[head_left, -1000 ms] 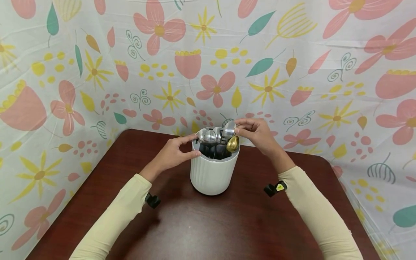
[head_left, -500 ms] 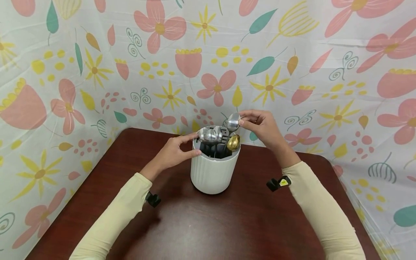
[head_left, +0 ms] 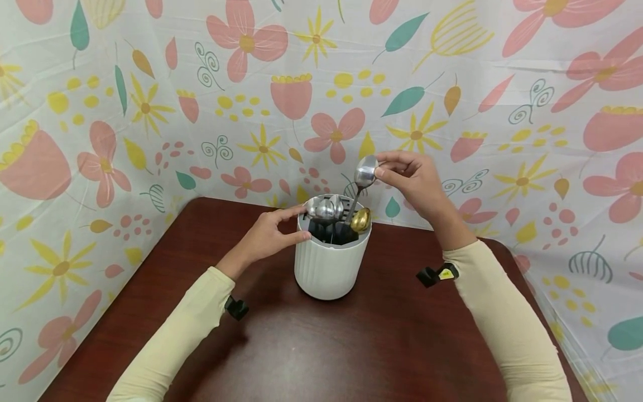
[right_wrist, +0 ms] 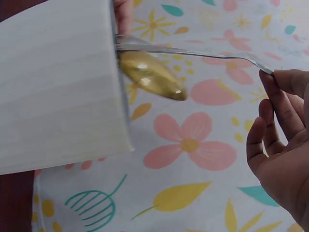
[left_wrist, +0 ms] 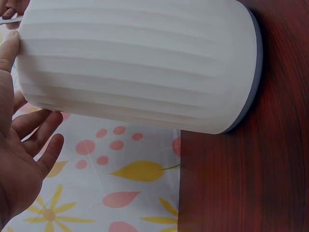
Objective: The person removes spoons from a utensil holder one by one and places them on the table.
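Observation:
A silver spoon (head_left: pixel 366 169) is pinched at its bowl between thumb and fingers of my right hand (head_left: pixel 414 180). Its handle (right_wrist: pixel 193 52) slants down into a white ribbed utensil holder (head_left: pixel 325 273), the lower end hidden inside. My left hand (head_left: pixel 271 235) holds the holder's left side at the rim, thumb in front and fingers behind. Several silver spoons (head_left: pixel 325 211) stand bowl-up in the holder, and a gold spoon (head_left: pixel 360 220) leans at its right rim. From the right wrist, the gold bowl (right_wrist: pixel 152 75) shows just under the lifted handle.
The holder stands on a dark reddish-brown table (head_left: pixel 296 357). Behind and at both sides hangs a white cloth (head_left: pixel 251 111) printed with flowers and leaves. The table's back edge lies close behind the holder.
My right hand has moved up and slightly right, drawing the silver spoon partly out, so more of its handle shows. The left hand and the holder have stayed in place.

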`<state>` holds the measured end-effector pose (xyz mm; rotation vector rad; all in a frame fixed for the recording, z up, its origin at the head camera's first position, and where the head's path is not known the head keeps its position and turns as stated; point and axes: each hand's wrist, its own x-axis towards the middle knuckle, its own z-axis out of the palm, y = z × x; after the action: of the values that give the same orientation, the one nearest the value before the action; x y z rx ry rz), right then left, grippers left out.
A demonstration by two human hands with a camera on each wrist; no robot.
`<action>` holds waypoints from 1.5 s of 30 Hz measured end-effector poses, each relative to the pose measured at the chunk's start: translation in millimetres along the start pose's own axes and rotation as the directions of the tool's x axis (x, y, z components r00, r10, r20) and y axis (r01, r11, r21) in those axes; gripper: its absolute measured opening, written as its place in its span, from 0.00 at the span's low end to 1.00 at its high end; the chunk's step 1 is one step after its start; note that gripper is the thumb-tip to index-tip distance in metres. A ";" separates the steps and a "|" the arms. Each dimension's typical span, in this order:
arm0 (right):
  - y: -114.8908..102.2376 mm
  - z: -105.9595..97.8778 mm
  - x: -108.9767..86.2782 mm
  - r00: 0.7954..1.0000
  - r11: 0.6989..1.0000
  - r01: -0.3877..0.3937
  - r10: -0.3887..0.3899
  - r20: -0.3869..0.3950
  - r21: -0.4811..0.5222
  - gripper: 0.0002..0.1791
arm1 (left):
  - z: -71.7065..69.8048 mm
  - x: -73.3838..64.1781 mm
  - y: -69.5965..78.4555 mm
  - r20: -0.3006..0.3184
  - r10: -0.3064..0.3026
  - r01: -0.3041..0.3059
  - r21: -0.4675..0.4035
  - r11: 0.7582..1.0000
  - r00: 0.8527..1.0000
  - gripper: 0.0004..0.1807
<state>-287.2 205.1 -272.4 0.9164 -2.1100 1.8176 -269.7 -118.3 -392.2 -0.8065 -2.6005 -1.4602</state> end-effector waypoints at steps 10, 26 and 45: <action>-32.7 0.7 8.7 0.998 0.999 0.040 -0.040 -0.050 -0.003 0.12 | 0.2 0.1 -0.3 -0.001 0.014 -0.014 -0.009 1.000 1.000 0.38; -71.7 -6.2 1.5 0.970 0.966 0.214 -0.193 -0.146 0.142 0.14 | 0.6 0.3 -0.1 -0.002 -0.002 0.002 0.001 1.000 1.000 0.37; -47.7 -36.2 -30.0 0.952 0.965 0.228 -0.193 -0.238 0.131 0.15 | 0.7 -0.9 -0.3 -0.007 0.008 -0.008 0.002 1.000 1.000 0.37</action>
<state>-244.7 246.7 -241.6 0.8876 -1.6864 1.8959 -268.9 -118.2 -393.0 -0.8094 -2.5897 -1.4551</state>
